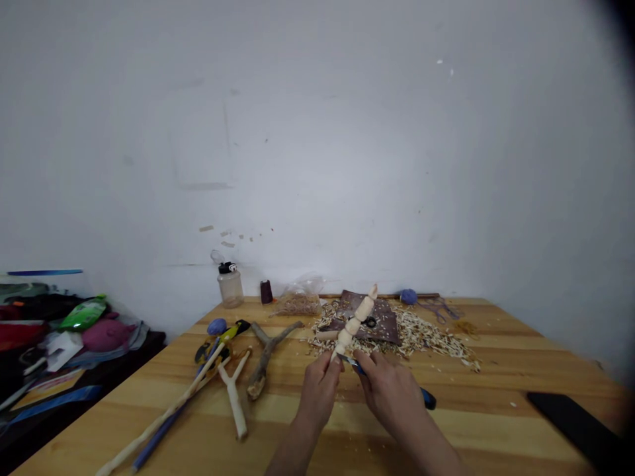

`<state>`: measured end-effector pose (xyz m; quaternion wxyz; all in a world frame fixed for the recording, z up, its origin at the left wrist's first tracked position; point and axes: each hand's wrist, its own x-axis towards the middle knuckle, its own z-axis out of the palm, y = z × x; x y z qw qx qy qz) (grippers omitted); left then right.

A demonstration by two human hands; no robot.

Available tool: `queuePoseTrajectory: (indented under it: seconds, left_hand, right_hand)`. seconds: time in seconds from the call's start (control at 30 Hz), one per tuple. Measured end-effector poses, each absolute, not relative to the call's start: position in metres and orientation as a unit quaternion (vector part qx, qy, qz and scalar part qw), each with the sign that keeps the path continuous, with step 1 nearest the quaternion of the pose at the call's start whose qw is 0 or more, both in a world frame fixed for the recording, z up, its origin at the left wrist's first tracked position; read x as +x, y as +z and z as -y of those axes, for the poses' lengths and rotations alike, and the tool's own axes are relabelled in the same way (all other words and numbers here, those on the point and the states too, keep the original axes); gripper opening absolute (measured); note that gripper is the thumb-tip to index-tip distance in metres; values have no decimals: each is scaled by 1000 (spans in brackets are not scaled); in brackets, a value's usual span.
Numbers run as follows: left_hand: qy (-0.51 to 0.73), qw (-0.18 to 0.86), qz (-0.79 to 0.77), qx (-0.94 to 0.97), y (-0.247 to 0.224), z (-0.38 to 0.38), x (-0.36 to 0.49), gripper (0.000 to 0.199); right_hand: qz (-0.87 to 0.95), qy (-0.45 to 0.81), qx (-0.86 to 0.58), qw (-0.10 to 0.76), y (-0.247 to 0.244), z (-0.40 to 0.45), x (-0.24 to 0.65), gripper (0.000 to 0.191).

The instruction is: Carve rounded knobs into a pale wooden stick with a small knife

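My left hand is closed around the lower end of a pale, peeled wooden stick. Notches divide the stick into rounded sections, and it slants up and away to a narrower tip. My right hand grips a blue-handled knife, whose dark handle end sticks out past the palm. Its blade lies against the stick just beyond my left thumb. Wood shavings are heaped behind my hands, partly over dark brown sheets.
Left on the wooden table lie a peeled forked stick, a bark-covered fork and a long pale stick. A bottle, thread spool and plastic bag stand near the wall. A black flat object is at right.
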<state>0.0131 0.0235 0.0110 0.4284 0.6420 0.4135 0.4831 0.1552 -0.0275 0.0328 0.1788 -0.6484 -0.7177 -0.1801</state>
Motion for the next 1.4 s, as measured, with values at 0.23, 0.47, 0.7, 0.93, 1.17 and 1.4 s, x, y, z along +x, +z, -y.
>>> queuePoseTrajectory:
  seconds: [0.23, 0.47, 0.7, 0.93, 1.17, 1.4]
  left_hand:
    - [433, 264, -452, 734, 15, -17, 14, 30]
    - [412, 184, -545, 707, 13, -12, 24, 25]
    - [482, 583, -377, 535, 8, -22, 25, 44]
    - [499, 602, -358, 510, 11, -24, 22, 45]
    - [495, 571, -361, 547, 6, -31, 17, 42]
    - [485, 579, -363, 546, 8, -29, 17, 43]
  right_hand:
    - [696, -201, -668, 173, 23, 23, 147, 30]
    - [683, -175, -662, 255, 9, 16, 140, 31]
    - [658, 113, -584, 461, 11, 6, 163, 27]
    - [706, 55, -583, 399, 21, 15, 164, 22]
    - [736, -39, -597, 316, 23, 19, 161, 20]
    - [738, -73, -606, 289, 24, 20, 162, 16]
